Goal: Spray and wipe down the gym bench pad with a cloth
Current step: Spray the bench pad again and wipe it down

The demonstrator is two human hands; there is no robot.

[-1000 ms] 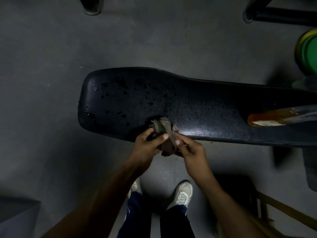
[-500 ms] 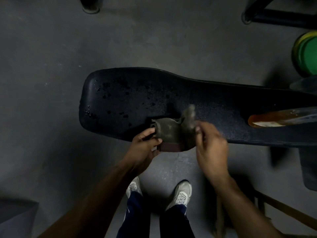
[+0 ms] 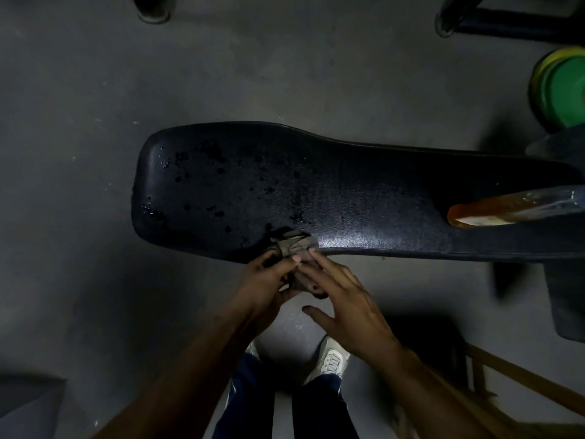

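The black bench pad (image 3: 364, 191) runs across the middle of the view, its left half dotted with wet droplets. A small grey-brown cloth (image 3: 292, 247) is bunched at the pad's near edge. My left hand (image 3: 264, 288) grips the cloth from the left, fingers curled round it. My right hand (image 3: 340, 297) lies against the cloth's right side with straight, spread fingers. A spray bottle (image 3: 493, 210) with orange liquid lies on its side on the pad at the right.
Grey concrete floor surrounds the bench. Green and yellow weight plates (image 3: 560, 87) stand at the upper right, dark equipment legs (image 3: 506, 23) along the top. A wooden frame (image 3: 519, 381) sits at lower right. My white shoes (image 3: 330, 359) are just below the hands.
The cloth, spread between both hands half a second ago, is now bunched together again. My right hand has moved back left and its fingers have straightened against the cloth.
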